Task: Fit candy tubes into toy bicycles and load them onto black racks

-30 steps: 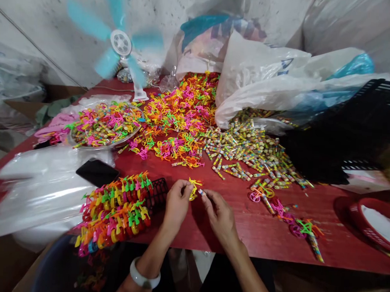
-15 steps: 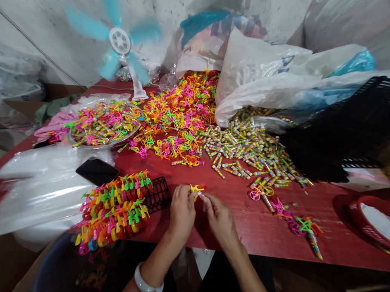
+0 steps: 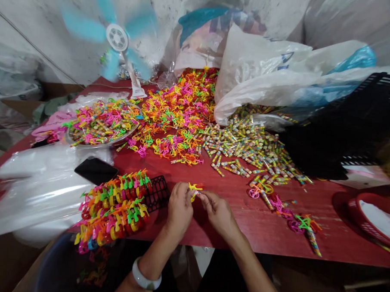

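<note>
My left hand [image 3: 180, 207] is closed on a small yellow plastic piece [image 3: 193, 187], which sticks out past the fingertips over the red table [image 3: 234, 212]. Close beside it, my right hand [image 3: 218, 210] pinches something small and pale at the yellow piece; the fingers partly hide it. Left of my hands, rows of colourful plastic pieces [image 3: 114, 207] stand on a black rack [image 3: 158, 191]. Farther back lie a pile of bright plastic pieces [image 3: 180, 111] and a heap of small patterned tubes [image 3: 246, 144].
A phone [image 3: 96, 170] lies on clear plastic bags [image 3: 44, 191] at the left. Behind are a filled bowl [image 3: 109, 141], a spinning fan [image 3: 117, 37] and white sacks [image 3: 266, 58]. At the right are a black crate [image 3: 344, 126], a red basket [image 3: 356, 213] and loose toys [image 3: 289, 214].
The view has shifted slightly. Both hands stay together at the yellow piece, and the right fingertips have turned a little, with the patterned part between them now less visible.
</note>
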Motion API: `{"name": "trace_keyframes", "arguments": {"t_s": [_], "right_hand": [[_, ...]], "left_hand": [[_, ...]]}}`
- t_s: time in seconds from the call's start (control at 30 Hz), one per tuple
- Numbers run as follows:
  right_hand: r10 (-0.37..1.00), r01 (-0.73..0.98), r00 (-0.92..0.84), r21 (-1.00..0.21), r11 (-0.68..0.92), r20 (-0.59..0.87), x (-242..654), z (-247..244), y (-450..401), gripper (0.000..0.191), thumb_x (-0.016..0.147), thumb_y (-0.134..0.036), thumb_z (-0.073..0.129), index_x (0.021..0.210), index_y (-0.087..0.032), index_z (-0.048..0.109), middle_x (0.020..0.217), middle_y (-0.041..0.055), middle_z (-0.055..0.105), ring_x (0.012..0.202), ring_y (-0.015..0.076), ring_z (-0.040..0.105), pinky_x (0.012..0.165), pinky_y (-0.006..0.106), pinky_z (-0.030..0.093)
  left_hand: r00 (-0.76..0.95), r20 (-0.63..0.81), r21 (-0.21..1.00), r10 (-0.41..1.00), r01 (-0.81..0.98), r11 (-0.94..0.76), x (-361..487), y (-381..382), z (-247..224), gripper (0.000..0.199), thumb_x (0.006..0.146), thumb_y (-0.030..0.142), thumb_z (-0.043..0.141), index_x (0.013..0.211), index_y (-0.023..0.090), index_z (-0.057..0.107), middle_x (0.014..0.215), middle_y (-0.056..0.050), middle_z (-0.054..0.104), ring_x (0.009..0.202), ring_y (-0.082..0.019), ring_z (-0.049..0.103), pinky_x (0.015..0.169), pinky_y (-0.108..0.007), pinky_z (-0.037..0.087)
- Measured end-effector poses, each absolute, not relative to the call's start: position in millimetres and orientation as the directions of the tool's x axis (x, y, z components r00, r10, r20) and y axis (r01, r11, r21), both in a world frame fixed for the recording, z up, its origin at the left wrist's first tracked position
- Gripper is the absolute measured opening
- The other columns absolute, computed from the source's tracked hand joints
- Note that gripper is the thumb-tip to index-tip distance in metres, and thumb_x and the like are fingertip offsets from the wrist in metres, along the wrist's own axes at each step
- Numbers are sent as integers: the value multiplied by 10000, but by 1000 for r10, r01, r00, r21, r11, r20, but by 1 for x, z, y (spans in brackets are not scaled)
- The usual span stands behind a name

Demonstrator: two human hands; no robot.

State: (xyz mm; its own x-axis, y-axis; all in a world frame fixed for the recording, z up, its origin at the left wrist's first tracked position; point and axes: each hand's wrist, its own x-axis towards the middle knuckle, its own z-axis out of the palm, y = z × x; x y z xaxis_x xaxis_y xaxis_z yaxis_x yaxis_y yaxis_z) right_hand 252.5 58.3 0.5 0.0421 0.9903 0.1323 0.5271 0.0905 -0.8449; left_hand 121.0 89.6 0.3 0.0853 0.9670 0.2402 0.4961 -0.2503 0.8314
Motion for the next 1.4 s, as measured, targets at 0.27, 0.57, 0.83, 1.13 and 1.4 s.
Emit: {"name": "trace_keyframes", "arguments": {"t_s": [0.27, 0.57, 0.83, 1.13, 1.4], "right_hand": [[1000, 285, 25, -958, 3, 10, 265, -8, 55, 391, 890, -499, 470, 726, -183, 631, 597, 4, 576, 530, 139, 518, 526, 242, 421], [618, 769, 595, -588, -252, 514, 355, -23, 18, 425, 854, -403, 536, 1137, -97, 614, 1092, 199, 612, 1029, 336, 544, 887, 505, 396], [895, 857, -30, -450, 253, 446, 226, -27, 64, 348, 906, -92, 401, 1147, -208, 623, 1135, 113, 608, 1049, 252, 502, 839, 379, 413], [938, 658, 139, -737, 152, 317, 256, -39, 48, 162, 945, -288, 459, 915, -213, 599, 912, 70, 643, 873, 227, 562, 783, 369, 428], [885, 442, 444, -894, -78, 143, 262, -32, 81, 449, 876, -555, 445, 1062, -160, 546, 971, 119, 657, 844, 239, 614, 724, 350, 474]], "left_hand": [[200, -47, 957, 979, 289, -13, 126, 90, 0, 148, 846, 250, 508, 709, 194, 498, 654, 31, 502, 620, -124, 484, 591, -222, 390], [-44, 250, 854, 967, 480, -199, 100, 104, -14, 190, 895, 205, 436, 961, 179, 612, 961, -86, 619, 918, -202, 588, 866, -360, 480], [96, 246, 630, 964, 740, -235, 134, 163, -8, 502, 841, 108, 502, 1331, 212, 469, 1468, -131, 387, 1364, -325, 302, 1064, -539, 304], [242, 173, 543, 955, 786, -298, 128, 158, -15, 298, 808, 85, 570, 1072, 215, 620, 1293, -98, 593, 1215, -283, 481, 1029, -514, 309], [254, 229, 510, 939, 791, -339, 111, 119, -14, 302, 770, 34, 593, 1035, 179, 610, 1271, -115, 599, 1196, -293, 496, 1019, -501, 344]]}}
